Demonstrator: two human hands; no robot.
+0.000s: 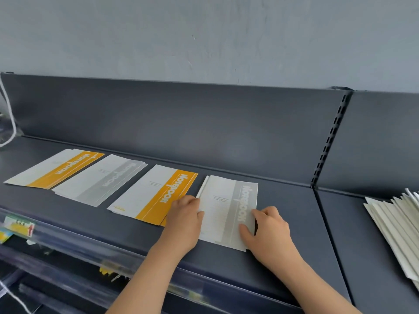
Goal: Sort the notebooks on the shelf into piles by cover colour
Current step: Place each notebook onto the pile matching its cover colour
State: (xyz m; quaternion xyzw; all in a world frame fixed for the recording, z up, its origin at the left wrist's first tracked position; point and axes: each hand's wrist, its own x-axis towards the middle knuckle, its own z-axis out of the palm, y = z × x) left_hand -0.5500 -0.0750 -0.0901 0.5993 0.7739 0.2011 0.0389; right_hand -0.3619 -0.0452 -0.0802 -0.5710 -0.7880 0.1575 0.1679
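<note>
Flat, grey-banded notebook (226, 211) — white cover

Grey wall (204, 30), yellow label (19, 226) — lower left

"Notebook", white letters running sideways down the orange band of the far-left cover (68, 165). Same word, pale on a grey band, on the second cover (118, 175). There it is again on the third cover (174, 189), orange, and on the fourth cover (241, 203), grey. Small print on the white halves: too fine to read. Shelf-edge label (19, 226): blurred, unreadable.
</note>
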